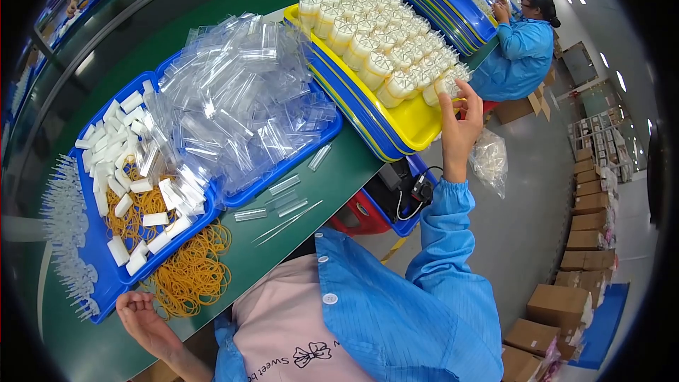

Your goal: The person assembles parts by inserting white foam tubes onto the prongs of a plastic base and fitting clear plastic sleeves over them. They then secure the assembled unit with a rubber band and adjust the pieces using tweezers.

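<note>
My right hand (463, 124) reaches to the near right corner of a yellow tray (417, 127). Its thumb and forefinger rest on either side of a small white bundle (445, 85) with thin spiky tips, and the other fingers curl in. Rows of similar bundles (375, 67), banded in yellow, fill the tray. At the lower left, my left hand (147, 322) is palm up with loosely bent fingers, and nothing shows in it. Its fingertips are close to a pile of yellow-brown rubber bands (191, 269) and the corner of a blue tray (127, 276).
White blocks (117, 138) and more bands lie in the blue tray; spiky clear plastic pieces (67, 233) line its left side. Clear sleeves (240, 92) heap in another tray. Tweezers (288, 221) and loose sleeves lie on the green table (332, 184). A co-worker (520, 53) sits beyond.
</note>
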Tool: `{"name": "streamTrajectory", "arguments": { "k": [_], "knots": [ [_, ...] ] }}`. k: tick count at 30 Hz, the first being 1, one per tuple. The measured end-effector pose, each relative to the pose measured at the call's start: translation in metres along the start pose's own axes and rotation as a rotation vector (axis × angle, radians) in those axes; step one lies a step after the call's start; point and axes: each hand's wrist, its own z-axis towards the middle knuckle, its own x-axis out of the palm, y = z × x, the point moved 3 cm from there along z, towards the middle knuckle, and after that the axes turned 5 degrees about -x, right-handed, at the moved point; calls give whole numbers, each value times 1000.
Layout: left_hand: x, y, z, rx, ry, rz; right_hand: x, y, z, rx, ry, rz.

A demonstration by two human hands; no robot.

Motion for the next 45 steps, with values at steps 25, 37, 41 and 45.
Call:
{"name": "streamTrajectory", "arguments": {
  "k": [25,37,41,45],
  "knots": [
    [-122,-51,61,183,-443,1517,54,138,-99,-415,684,269],
    [-152,-64,67,316,-635,1796,61,120,-122,-412,781,41],
    [-157,-67,56,211,-757,1796,59,115,-125,-289,863,66],
    [-160,-64,44,262,-810,1661,61,118,-122,-161,894,49]
  ]
}}
